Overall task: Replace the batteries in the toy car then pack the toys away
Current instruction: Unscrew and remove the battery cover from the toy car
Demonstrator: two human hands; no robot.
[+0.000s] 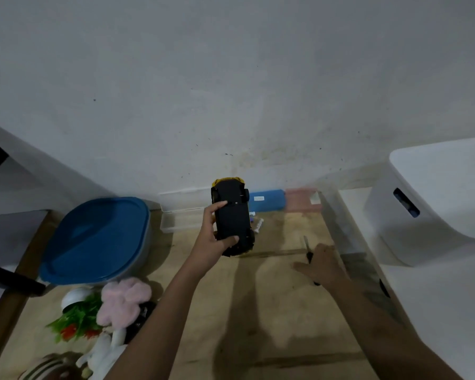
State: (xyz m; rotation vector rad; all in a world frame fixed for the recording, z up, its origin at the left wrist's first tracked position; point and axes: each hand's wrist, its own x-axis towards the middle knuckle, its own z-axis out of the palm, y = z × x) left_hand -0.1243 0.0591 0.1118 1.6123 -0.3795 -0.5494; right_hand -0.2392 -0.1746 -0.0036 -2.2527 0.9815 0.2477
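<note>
My left hand (213,239) holds a yellow toy car (233,218) upside down above the table, its black underside facing me. My right hand (322,266) lies over a black-handled screwdriver (308,252) on the wooden table (258,311); its metal tip pokes out beyond my fingers and the handle end shows below my palm. Whether the fingers grip the screwdriver is unclear. Small batteries (257,224) lie just right of the car. A pink plush toy (124,300) and other soft toys (104,355) sit at the near left.
A blue-lidded storage tub (96,239) stands at the left. A clear plastic case (176,218) lies open by the wall, a blue box (266,201) and a pink box (300,200) beside it. A white appliance (433,201) stands at the right. A fake plant (76,319) lies by the plush.
</note>
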